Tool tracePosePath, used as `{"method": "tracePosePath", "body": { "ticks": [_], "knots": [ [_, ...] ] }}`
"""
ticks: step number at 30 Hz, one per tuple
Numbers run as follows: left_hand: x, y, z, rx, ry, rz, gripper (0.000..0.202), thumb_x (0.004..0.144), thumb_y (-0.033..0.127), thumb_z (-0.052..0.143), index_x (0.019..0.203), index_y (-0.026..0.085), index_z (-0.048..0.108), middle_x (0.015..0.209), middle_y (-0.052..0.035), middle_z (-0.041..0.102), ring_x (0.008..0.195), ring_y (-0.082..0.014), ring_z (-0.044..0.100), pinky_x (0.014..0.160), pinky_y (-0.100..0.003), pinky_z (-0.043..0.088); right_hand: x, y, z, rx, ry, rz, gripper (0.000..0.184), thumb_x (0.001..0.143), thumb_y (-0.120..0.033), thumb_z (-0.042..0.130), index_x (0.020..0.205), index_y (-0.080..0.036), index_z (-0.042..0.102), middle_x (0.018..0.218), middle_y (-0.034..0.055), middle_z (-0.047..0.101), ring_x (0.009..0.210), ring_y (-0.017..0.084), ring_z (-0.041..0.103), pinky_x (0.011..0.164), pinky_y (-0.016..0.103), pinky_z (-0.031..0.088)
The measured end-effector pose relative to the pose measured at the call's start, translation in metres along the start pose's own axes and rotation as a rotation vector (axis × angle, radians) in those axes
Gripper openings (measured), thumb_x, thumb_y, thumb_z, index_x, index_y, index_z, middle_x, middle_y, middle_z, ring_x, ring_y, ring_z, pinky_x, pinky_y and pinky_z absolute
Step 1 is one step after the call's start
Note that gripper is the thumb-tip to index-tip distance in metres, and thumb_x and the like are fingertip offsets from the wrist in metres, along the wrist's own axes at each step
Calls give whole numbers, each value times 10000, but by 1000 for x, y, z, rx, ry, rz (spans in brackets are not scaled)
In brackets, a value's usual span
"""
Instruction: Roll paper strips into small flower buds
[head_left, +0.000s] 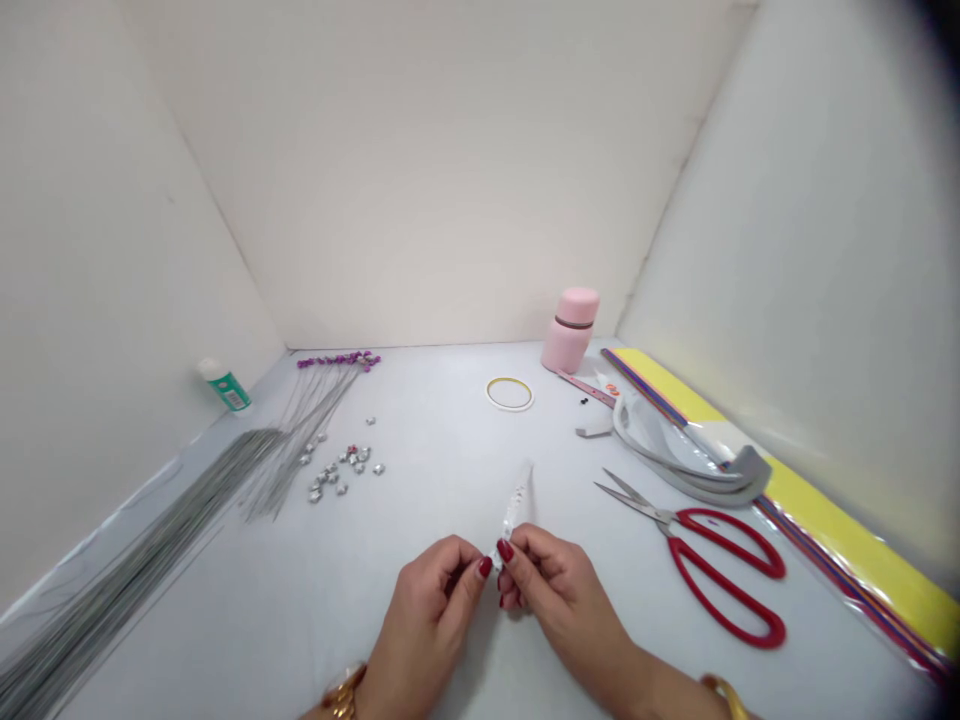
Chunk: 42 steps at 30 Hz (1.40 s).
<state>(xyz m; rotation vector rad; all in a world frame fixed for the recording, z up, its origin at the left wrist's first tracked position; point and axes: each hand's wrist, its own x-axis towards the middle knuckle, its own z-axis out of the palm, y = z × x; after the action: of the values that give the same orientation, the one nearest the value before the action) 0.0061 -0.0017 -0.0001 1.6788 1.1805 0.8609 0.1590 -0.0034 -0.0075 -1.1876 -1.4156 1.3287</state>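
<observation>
A narrow silvery-white paper strip point(516, 505) points up and away from between my hands, its far end tapering above the table. My left hand point(444, 592) pinches the near end between thumb and index finger. Thumb and fingers of my right hand point(546, 578) are closed on the same strip, just beside the left fingertips. The part of the strip under the fingertips is mostly hidden. To the left lie several small silver folded stars point(332, 478), one with a reddish spot.
On the left, a bundle of thin grey wires point(150, 540), purple-tipped stems point(330, 362) and a green-labelled white bottle point(229, 388). Behind the strip lies a tape roll point(510, 394). On the right: red-handled scissors point(727, 590), grey-white strips point(675, 475), a pink flask point(571, 330) and coloured sheets point(840, 520).
</observation>
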Motion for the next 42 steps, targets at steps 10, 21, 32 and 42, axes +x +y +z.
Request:
{"method": "tracePosePath", "body": {
  "ticks": [10, 21, 32, 42],
  "knots": [
    [-3, -7, 0, 437, 20, 333, 243, 869, 124, 329, 689, 182, 482, 653, -13, 514, 618, -137, 480, 595, -237, 369, 5, -7, 2, 227, -20, 128, 359, 838, -435, 454, 662, -131, 525, 556, 3, 563, 483, 88, 513, 475, 195, 368],
    [2, 0, 0, 53, -34, 60, 223, 875, 235, 379, 704, 170, 506, 680, -13, 543, 636, -133, 490, 615, -230, 372, 3, 3, 2, 40, -35, 29, 260, 842, -359, 479, 672, -162, 478, 586, -20, 528, 556, 103, 509, 556, 222, 404],
    [5, 0, 0, -330, -110, -105, 253, 865, 313, 414, 679, 154, 481, 629, 7, 516, 586, -110, 438, 574, -215, 352, 6, 0, 2, 127, -97, 84, 247, 826, -375, 498, 696, -168, 462, 580, -26, 532, 539, 101, 519, 525, 215, 403],
    [2, -3, 3, -183, -46, -68, 256, 878, 321, 372, 703, 172, 484, 645, 5, 530, 602, -129, 471, 588, -227, 376, 4, -1, -1, 104, -107, 72, 293, 868, -404, 406, 721, -162, 477, 634, -2, 550, 546, 101, 519, 531, 219, 406]
  ]
}}
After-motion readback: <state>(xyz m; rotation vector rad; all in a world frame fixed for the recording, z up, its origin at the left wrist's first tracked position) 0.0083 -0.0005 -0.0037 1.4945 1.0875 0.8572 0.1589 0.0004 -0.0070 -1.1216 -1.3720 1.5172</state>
